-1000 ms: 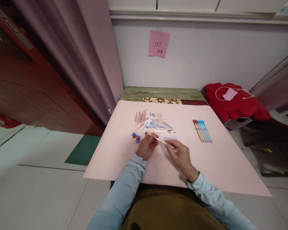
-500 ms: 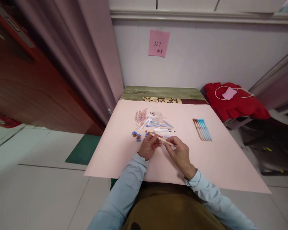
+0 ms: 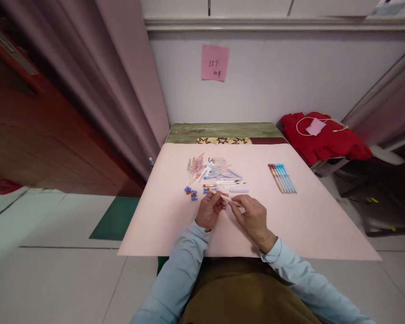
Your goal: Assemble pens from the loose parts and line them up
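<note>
Between my two hands is a cream pen (image 3: 224,197) with a brown end at its upper left, held slanting above the table. My left hand (image 3: 209,211) is closed round the brown-ended part. The fingertips of my right hand (image 3: 252,217) pinch the other end, and they hide its tip. Just beyond the hands lie loose thin refills (image 3: 227,182) and a blue pen barrel (image 3: 239,191). Small blue and brown caps (image 3: 191,192) sit in a cluster left of my left hand.
Farther back is a pile of pinkish and clear pen parts (image 3: 196,168). To the right, several brown-topped and blue-topped pens (image 3: 282,178) lie in a row. Pink paper (image 3: 310,225) covers the table. A red cloth (image 3: 324,139) with a white cable lies beyond its right edge.
My hands keep the pen in nearly the same place, my right fingers now closer to my left hand. The whole view has shifted slightly.
</note>
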Demonstrator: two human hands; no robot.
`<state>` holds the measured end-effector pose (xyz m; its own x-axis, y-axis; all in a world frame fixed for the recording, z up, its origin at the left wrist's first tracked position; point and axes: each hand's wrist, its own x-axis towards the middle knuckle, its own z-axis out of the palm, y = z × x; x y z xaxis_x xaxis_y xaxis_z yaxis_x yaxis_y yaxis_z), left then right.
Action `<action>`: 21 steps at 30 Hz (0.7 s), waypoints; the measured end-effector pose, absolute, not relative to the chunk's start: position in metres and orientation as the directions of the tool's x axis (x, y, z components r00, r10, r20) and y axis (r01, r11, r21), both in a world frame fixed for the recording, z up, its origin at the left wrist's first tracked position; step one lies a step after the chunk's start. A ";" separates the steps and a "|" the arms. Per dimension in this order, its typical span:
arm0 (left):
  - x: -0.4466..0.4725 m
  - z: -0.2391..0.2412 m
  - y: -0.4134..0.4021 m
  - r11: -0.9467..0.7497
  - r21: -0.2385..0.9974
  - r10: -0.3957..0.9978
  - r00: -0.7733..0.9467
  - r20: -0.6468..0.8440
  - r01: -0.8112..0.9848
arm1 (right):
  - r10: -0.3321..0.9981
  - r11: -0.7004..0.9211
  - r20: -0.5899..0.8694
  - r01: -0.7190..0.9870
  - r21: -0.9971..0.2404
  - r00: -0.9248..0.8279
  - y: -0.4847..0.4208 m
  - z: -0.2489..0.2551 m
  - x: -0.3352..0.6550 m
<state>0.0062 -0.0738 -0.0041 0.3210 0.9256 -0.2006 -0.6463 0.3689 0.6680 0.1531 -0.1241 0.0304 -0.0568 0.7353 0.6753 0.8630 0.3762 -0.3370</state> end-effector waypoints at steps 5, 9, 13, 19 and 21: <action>0.007 -0.004 -0.074 0.359 0.700 0.925 0.337 -0.177 -0.617 | 0.726 0.378 0.685 0.868 -0.321 -0.063 -0.125 0.027 0.156; 0.008 -0.003 -0.075 0.354 0.703 0.928 0.328 -0.179 -0.617 | 0.714 0.393 0.693 0.876 -0.278 -0.100 -0.124 0.026 0.154; 0.008 -0.002 -0.075 0.348 0.698 0.933 0.305 -0.193 -0.626 | 0.700 0.392 0.708 0.878 -0.276 -0.090 -0.121 0.023 0.150; 0.006 -0.003 -0.076 0.315 0.698 0.946 0.273 -0.176 -0.643 | 0.805 0.274 0.587 0.821 -0.501 0.089 -0.122 0.020 0.145; 0.006 -0.004 -0.076 0.327 0.688 0.942 0.285 -0.179 -0.648 | 0.861 0.218 0.482 0.739 -0.638 0.163 -0.123 0.020 0.143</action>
